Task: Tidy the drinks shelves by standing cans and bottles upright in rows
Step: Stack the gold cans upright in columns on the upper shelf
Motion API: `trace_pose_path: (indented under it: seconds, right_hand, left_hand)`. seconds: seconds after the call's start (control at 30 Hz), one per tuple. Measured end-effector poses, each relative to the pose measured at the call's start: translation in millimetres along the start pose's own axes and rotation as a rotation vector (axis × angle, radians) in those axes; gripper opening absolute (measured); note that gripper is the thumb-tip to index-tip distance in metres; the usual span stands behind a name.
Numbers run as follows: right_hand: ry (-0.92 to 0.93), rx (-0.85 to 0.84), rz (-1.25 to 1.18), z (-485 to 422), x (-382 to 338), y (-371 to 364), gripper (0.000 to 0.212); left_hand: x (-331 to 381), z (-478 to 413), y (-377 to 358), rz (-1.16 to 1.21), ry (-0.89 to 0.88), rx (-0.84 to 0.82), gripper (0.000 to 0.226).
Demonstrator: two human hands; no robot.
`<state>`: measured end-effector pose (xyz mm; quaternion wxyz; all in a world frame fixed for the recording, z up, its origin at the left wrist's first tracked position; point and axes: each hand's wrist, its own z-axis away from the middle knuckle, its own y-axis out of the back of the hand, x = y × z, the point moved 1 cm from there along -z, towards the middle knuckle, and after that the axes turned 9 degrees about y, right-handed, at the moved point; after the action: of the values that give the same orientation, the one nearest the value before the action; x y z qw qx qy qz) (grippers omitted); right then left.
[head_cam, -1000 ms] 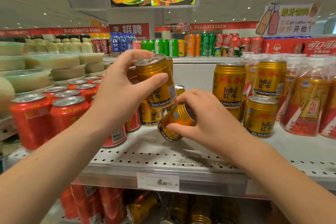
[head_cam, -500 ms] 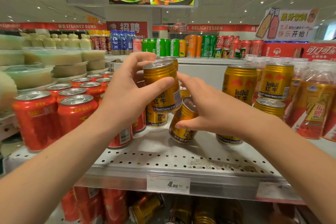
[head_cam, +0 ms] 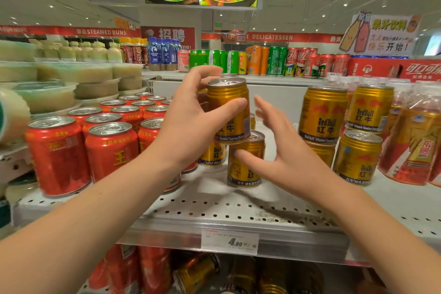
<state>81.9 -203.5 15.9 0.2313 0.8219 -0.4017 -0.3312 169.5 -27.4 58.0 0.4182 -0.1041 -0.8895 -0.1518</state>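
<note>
- Gold Red Bull can [head_cam: 228,108] sits in the left hand [head_cam: 191,126], held upright above the shelf; thumb across the front, fingers curled round the back near the rim, so the grip is clamped on it.
- Its base overlaps the top rim of a second gold can [head_cam: 245,162] in the view; can't tell if they touch.
- That second can stands upright on the white perforated metal shelf [head_cam: 214,210], w/ another gold can [head_cam: 212,153] just behind it to the left.
- Right hand [head_cam: 284,150] is spread, fingers apart, holding nothing; thumb tip lies against the front of the standing can, the rest of the hand just beside it on the right.
- Left side of shelf: rows of upright red cans [head_cam: 57,155], silver tops showing.
- Right side: stacked gold Red Bull cans [head_cam: 322,114], two levels, upright; beyond them, clear plastic bottles w/ gold-and-red labels [head_cam: 415,145].
- Price tag [head_cam: 229,241] on the shelf's front edge.
- Lower shelf, dim: red cans and gold cans [head_cam: 198,272], some of the gold ones tilted.
- Background: top shelf w/ green, orange and red soda cans [head_cam: 274,61]; store signs read "STEAMED BUNS" [head_cam: 101,32] and "DELICATESSEN" [head_cam: 272,37].
</note>
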Motion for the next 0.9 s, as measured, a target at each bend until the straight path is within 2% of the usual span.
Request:
trace_pose_path:
  seconds: [0.1, 0.17, 0.27, 0.43, 0.57, 0.8, 0.9]
  right_hand:
    - [-0.060, 0.174, 0.005, 27.6, -2.7, -3.8, 0.077]
    - [-0.053, 0.204, 0.015, 47.1, -5.5, -6.3, 0.065]
    - [-0.026, 0.166, 0.075, 70.6, -6.6, -2.6, 0.051]
    - [-0.032, 0.110, 0.151, 93.5, -4.1, 16.6, 0.034]
    - [-0.077, 0.083, 0.226, 107.1, 4.1, 31.5, 0.021]
    - [-0.208, 0.104, 0.233, 120.2, 19.0, 49.6, 0.016]
    - [-0.292, 0.132, 0.145, 122.5, 27.6, 54.9, 0.031]
  left_hand:
    - [-2.5, -2.2, -14.1, -0.009, 0.011, -0.019, 0.055]
    - [-5.1, -6.9, -22.1, -0.030, 0.021, -0.029, 0.059]
    - [-12.3, -12.8, -33.7, -0.027, 0.084, -0.084, 0.071]
    - [-39.6, 9.1, -44.8, -0.012, 0.187, -0.179, 0.049]
    - [-54.0, 29.2, -44.4, -0.129, 0.233, -0.230, 0.051]
    - [-50.7, 33.1, -47.2, -0.186, 0.261, -0.181, 0.051]
    - [-52.1, 34.4, -48.3, -0.188, 0.279, -0.169, 0.054]
